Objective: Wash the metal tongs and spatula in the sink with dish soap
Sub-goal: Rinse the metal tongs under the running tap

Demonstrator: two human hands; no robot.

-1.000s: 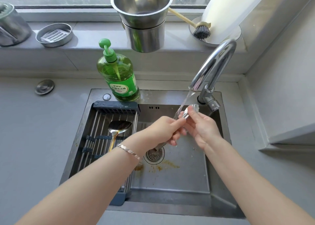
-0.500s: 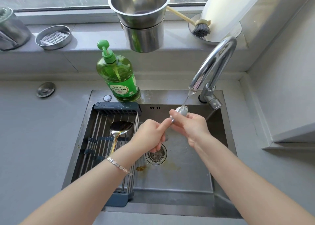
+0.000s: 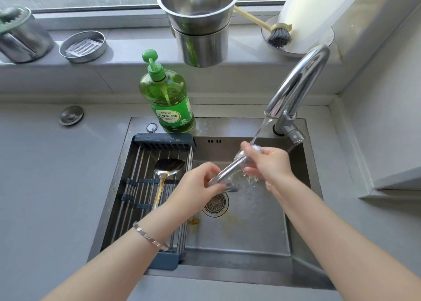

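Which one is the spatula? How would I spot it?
Find the steel sink. Over its left side sits a dark drying rack, and the spatula lies alone on its bars. It has a shiny rounded blade and a gold handle, unlike the silver tongs held under the tap.

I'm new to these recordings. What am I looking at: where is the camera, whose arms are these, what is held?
No machine here: a person works with bare hands, and the one camera sits on their head, looking forward and down, so the arms entering from below are the wearer's own. The left hand grips the lower end of the metal tongs; the right hand holds the upper end under water from the faucet, over the sink. The spatula lies on the rack across the sink's left side. A green dish soap bottle stands at its back edge.
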